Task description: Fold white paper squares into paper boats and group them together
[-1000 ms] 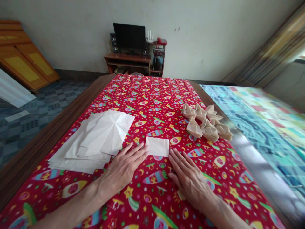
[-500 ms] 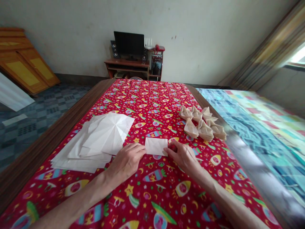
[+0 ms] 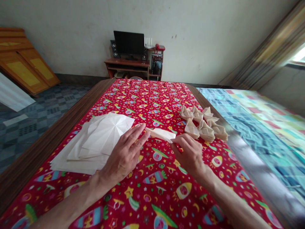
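A small folded piece of white paper (image 3: 163, 134) is held between my two hands, tilted so that a thin edge faces me. My left hand (image 3: 127, 146) grips its left end, with the fingers stretched forward and the thumb beneath. On the right end, my right hand (image 3: 188, 152) pinches the near corner between thumb and curled fingers. Just left of my left hand lies a fanned stack of creased white paper sheets (image 3: 100, 138). Several folded paper shapes with pointed corners (image 3: 206, 131) sit in two rows beyond my right hand.
A red patterned cloth (image 3: 147, 108) covers the table, whose dark wooden edge (image 3: 54, 136) shows at left. A bed with a patchwork sheet (image 3: 252, 121) adjoins on the right. Against the back wall stand a desk (image 3: 128, 63) with a monitor (image 3: 128, 43) and a wooden cabinet (image 3: 26, 63).
The folded paper has gone from lying flat on the cloth to being raised and tilted, slightly farther away and to the right. Both hands have moved with it.
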A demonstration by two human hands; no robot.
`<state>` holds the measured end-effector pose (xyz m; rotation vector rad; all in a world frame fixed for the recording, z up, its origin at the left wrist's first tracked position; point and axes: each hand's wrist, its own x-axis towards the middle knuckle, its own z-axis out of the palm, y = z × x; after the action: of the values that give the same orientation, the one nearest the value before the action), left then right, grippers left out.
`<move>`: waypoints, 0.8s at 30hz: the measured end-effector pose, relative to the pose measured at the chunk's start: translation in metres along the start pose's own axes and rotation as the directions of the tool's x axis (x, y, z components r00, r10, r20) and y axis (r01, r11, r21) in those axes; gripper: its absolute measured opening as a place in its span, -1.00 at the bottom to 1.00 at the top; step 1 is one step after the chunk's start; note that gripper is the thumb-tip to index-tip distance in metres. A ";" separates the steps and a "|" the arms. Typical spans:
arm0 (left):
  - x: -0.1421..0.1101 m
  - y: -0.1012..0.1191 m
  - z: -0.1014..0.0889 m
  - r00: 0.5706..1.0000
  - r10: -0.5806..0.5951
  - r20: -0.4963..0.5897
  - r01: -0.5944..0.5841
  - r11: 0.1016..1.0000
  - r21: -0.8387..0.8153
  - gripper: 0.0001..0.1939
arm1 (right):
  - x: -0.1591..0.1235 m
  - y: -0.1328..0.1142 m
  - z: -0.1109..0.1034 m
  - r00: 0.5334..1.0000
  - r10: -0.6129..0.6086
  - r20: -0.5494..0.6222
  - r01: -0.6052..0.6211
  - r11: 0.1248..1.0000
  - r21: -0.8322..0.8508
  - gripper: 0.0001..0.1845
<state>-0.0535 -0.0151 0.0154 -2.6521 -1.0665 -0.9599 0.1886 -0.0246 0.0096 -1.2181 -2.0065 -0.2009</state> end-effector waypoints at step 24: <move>-0.013 0.021 0.044 0.902 -0.299 0.312 0.363 0.916 -0.172 -0.82 | -0.048 -0.005 0.006 0.923 -0.120 0.365 0.080 0.989 0.125 -0.75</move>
<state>-0.0243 -0.0239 -0.0246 -2.9155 -1.6096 -0.8144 0.1931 -0.0576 -0.0254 -1.1498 -2.3753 0.0979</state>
